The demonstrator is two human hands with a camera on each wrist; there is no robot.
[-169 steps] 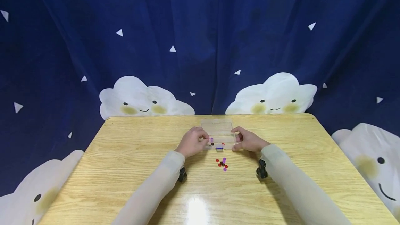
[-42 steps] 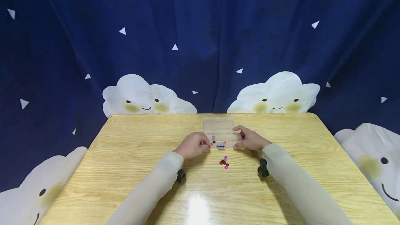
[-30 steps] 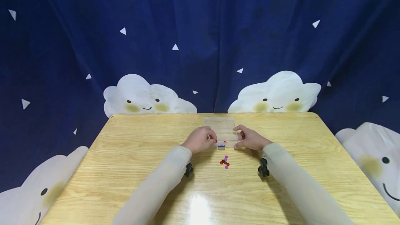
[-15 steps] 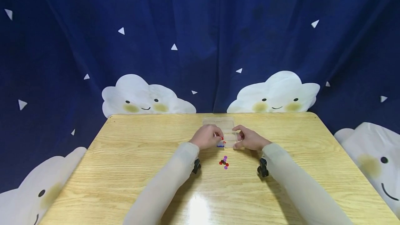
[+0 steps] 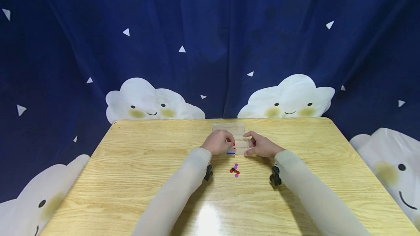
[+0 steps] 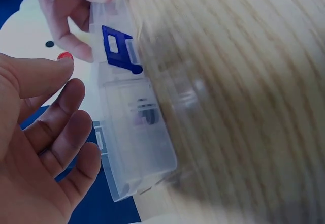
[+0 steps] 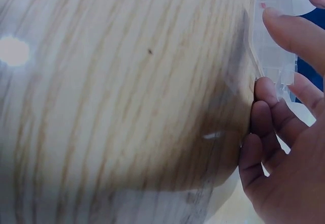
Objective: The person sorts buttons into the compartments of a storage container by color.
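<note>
My left hand [image 5: 218,142] pinches a small red round piece [image 6: 65,56], perhaps a bead or button, between thumb and finger, above the middle of a clear plastic box [image 6: 137,127]. The box's lid [image 5: 237,129] is tipped back, and a blue latch [image 6: 119,49] marks its front. My right hand [image 5: 263,146] grips the box's right end, thumb [image 7: 292,31] at the front wall and fingers curled round the end. Through the left part of the box a dark piece [image 6: 148,113] shows; a red one [image 5: 234,149] lies near the middle.
Several red, purple and dark brown round pieces [image 5: 234,170] lie clustered on the wooden table [image 5: 137,170] in front of the box. A dark blue curtain [image 5: 210,39] with cloud shapes hangs behind the table's far edge.
One red piece has left the cluster on the table. My left hand, pinching a red piece, has moved right from the box's left end to its middle. My right hand stays on the box.
</note>
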